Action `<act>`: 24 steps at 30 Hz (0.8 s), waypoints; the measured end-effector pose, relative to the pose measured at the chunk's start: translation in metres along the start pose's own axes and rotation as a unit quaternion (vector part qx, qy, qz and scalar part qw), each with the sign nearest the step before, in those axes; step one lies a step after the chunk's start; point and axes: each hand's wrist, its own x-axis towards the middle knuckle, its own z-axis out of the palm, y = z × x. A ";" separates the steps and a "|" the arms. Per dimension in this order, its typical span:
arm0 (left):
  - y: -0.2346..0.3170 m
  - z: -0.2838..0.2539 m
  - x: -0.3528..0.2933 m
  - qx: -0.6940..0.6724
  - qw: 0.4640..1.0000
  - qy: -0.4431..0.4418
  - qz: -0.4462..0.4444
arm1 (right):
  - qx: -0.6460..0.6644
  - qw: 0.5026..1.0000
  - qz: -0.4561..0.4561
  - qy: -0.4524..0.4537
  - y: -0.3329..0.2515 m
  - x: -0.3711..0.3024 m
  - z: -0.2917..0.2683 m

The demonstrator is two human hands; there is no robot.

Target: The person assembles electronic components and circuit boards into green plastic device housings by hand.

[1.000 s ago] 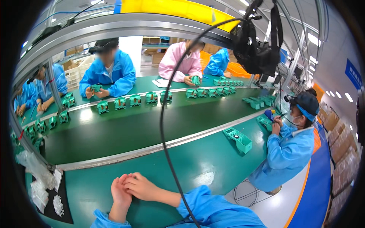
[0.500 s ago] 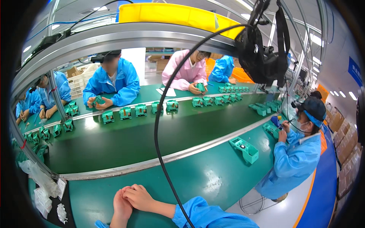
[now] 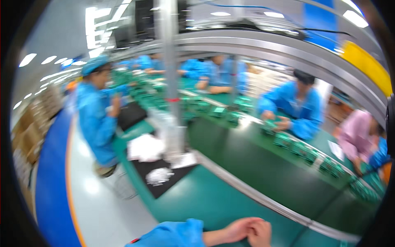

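Observation:
Low in the picture, to the right of the middle, my left hand point(image 3: 239, 229) and my right hand point(image 3: 260, 234) are clasped together over the near green bench point(image 3: 193, 193). The fingers of both are folded in against each other, and no object shows between them. A blue sleeve point(image 3: 177, 233) covers my left forearm. The view is smeared by motion, so single fingers are hard to make out. Nothing on the bench touches my hands.
A black mat point(image 3: 158, 190) with white plastic bags point(image 3: 145, 147) and a small clear packet point(image 3: 159, 176) lies left by a metal post point(image 3: 169, 74). Beyond the dark green conveyor point(image 3: 255, 164) stand green housings point(image 3: 300, 153) and blue-clad co-workers point(image 3: 302, 107). Another person point(image 3: 94, 111) is at left.
The view has swung to the left, bringing in the mat, the bags and the worker at left. My hands now appear farther right and lower, still clasped together.

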 end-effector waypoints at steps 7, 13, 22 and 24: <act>-0.010 0.025 -0.011 0.050 0.991 0.120 0.020 | 0.028 0.999 -0.007 0.023 0.005 -0.002 -0.008; -0.004 0.033 -0.011 0.125 0.980 0.157 0.016 | 0.071 0.996 -0.027 0.041 0.014 0.001 -0.019; 0.009 0.043 -0.008 0.221 0.951 0.217 -0.005 | 0.212 0.977 -0.011 0.013 0.025 0.001 -0.018; 0.015 0.045 -0.010 0.370 0.915 0.158 -0.020 | 0.199 0.969 -0.136 0.047 0.039 -0.007 -0.011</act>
